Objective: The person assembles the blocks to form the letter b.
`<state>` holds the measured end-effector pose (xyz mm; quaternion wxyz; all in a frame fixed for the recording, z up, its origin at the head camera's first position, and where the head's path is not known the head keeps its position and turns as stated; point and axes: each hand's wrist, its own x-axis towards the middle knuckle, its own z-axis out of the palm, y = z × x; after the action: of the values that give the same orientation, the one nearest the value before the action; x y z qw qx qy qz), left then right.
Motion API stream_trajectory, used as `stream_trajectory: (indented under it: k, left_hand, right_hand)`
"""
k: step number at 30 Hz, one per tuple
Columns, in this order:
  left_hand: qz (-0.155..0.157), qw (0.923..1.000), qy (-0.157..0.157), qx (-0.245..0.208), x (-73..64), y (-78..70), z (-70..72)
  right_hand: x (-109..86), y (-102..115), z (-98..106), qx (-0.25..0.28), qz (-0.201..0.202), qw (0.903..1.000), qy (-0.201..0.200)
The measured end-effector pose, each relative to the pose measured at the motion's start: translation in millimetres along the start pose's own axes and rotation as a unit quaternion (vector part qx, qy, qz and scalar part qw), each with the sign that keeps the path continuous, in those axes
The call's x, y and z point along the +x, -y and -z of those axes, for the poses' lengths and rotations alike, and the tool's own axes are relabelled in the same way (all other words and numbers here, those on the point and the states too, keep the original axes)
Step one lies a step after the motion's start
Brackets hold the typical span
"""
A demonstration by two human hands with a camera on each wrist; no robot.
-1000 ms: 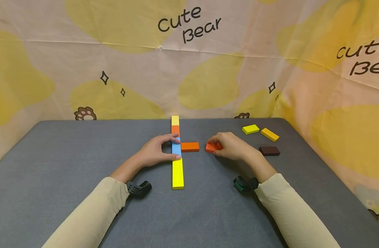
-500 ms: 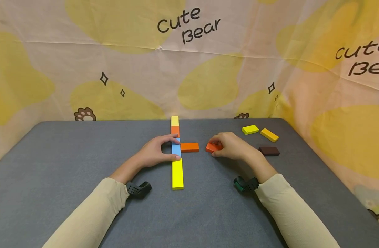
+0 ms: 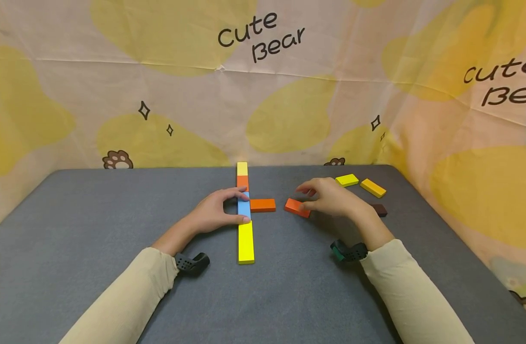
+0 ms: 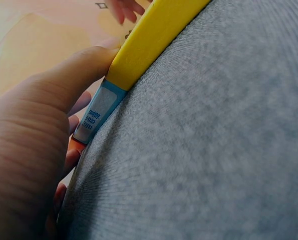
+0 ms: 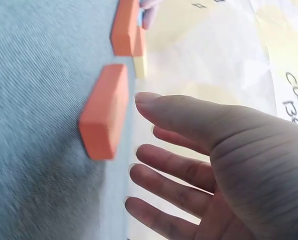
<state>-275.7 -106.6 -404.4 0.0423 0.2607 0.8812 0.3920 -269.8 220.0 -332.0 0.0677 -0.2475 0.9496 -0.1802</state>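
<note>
In the head view, a column of blocks runs away from the person: a long yellow block (image 3: 246,242) nearest, then a blue block (image 3: 244,208), an orange block (image 3: 243,183) and a pale yellow block (image 3: 242,168). My left hand (image 3: 213,210) holds the blue block between thumb and fingers; its printed side (image 4: 96,112) shows in the left wrist view. Another orange block (image 3: 263,205) lies crosswise against the blue one's right side. Farther right, a red-orange block (image 3: 295,207) lies slightly turned on the table. Beside it hovers my right hand (image 3: 334,198), fingers spread and holding nothing.
On the right of the grey table (image 3: 289,296) lie a lime yellow block (image 3: 346,180), an amber block (image 3: 373,188) and a dark brown block (image 3: 380,210), partly covered by the right wrist. A printed cloth (image 3: 181,95) hangs behind the table.
My right hand has let go of the red-orange block and moved a little to the right, its fingers opening. The block stays on the table. The left hand has kept its place.
</note>
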Motion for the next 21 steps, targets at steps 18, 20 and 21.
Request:
stream_trajectory:
  k: [18,20,21]
  left_hand:
    - [-0.008,1.0000,0.001,-0.002,-0.2,-1.2,0.2]
    - [-0.007,1.0000,0.001,-0.003,-0.2,-0.9,0.1]
    - [-0.006,1.0000,0.000,-0.004,-0.2,-0.8,0.0]
  right_hand:
    - [-24.4,-42.5,35.5,0.002,-0.052,0.9920,-0.114]
    - [-27.4,-48.4,37.4,0.002,-0.060,0.9901,-0.127]
    - [-28.4,-51.1,37.9,0.001,-0.063,0.9890,-0.134]
